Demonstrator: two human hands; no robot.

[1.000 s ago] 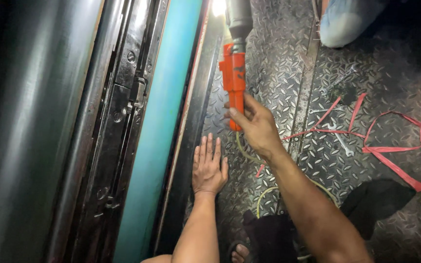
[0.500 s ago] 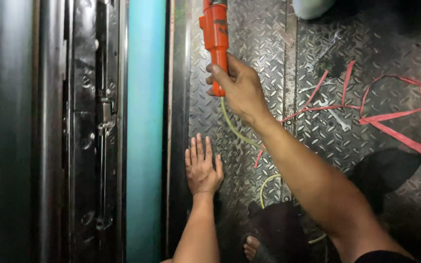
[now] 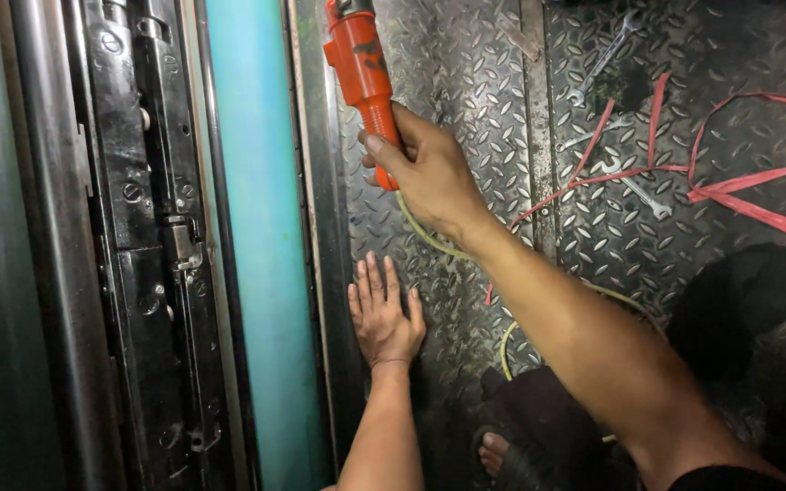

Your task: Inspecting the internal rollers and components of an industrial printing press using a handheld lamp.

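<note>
Right hand [image 3: 429, 168] gripping orange tool [image 3: 361, 64], left hand [image 3: 384, 314] flat

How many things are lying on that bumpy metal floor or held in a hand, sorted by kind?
Orange power tool, gripped by the right hand: 1
Yellow hose: 1
Wrenches: 3
Red strap: 1
Total: 6
The left hand lies flat on the floor plate.

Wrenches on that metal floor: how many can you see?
3, it seems, all on the floor plate right of the hand: one wrench near the top, one below it, one under the red strap. Shadows may hide more.
</note>
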